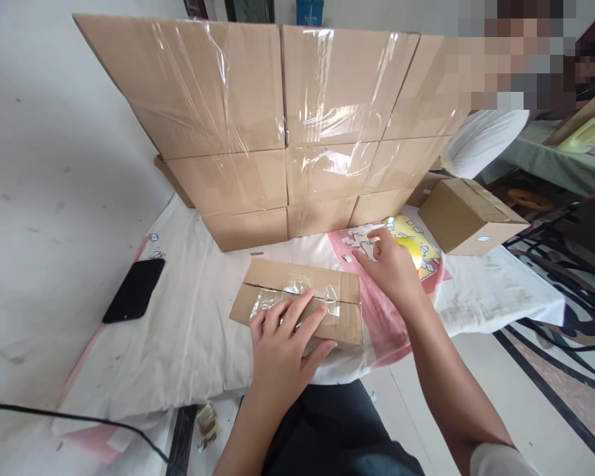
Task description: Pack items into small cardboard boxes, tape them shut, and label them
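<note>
A small taped cardboard box [302, 291] lies on the white cloth [193, 330] in front of me. My left hand [285, 344] rests flat on its near side, fingers spread over the clear tape. My right hand [389, 264] reaches past the box's right end to a pink and yellow sheet [421, 254] strewn with several small white labels [348, 258]. Its fingers are bent down toward the labels; whether they pinch one is hidden.
A wall of taped cardboard boxes [282, 125] stands stacked behind. Another small box [469, 215] sits at the right. A black phone [135, 289] lies on the cloth at left. A person in white [486, 135] sits at the back right. A black cable [79, 420] crosses the floor.
</note>
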Available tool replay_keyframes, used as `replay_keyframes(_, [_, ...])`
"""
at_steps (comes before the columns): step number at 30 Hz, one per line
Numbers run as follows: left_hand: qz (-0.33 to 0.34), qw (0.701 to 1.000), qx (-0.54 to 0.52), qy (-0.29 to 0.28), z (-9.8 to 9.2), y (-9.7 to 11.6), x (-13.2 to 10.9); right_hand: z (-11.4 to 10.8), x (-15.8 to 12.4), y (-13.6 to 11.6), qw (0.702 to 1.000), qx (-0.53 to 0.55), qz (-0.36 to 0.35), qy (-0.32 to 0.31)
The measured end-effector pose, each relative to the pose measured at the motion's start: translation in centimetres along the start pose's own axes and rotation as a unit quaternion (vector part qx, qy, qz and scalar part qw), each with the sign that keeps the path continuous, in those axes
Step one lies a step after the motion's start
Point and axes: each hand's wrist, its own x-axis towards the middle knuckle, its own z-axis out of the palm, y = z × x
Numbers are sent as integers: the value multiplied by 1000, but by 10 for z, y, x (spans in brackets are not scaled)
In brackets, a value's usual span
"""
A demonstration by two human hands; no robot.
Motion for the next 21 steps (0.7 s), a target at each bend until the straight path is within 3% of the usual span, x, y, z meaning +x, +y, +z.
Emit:
replay_keyframes(3, [22,998,-48,47,4,-8,-6,1,-8,41,997,19,-11,75])
replay_keyframes(6, [59,985,-122,112,10,-18,-14,-2,-25,79,981,-65,17,185])
replay_keyframes(8, [66,983,-125,120,13,-19,-16,-2,-35,100,982,-95,67,150])
replay_keyframes(12, [52,991,-77,98,17,-13,-11,6,-46,129,993,-11,115,-14])
replay_keyframes(17, [88,990,-56,99,20,-17,-8,15,-50,144,989,23,140,38])
replay_keyframes(21, [115,986,-37,117,25,-24,-12,11,-52,157,982,92,145,80])
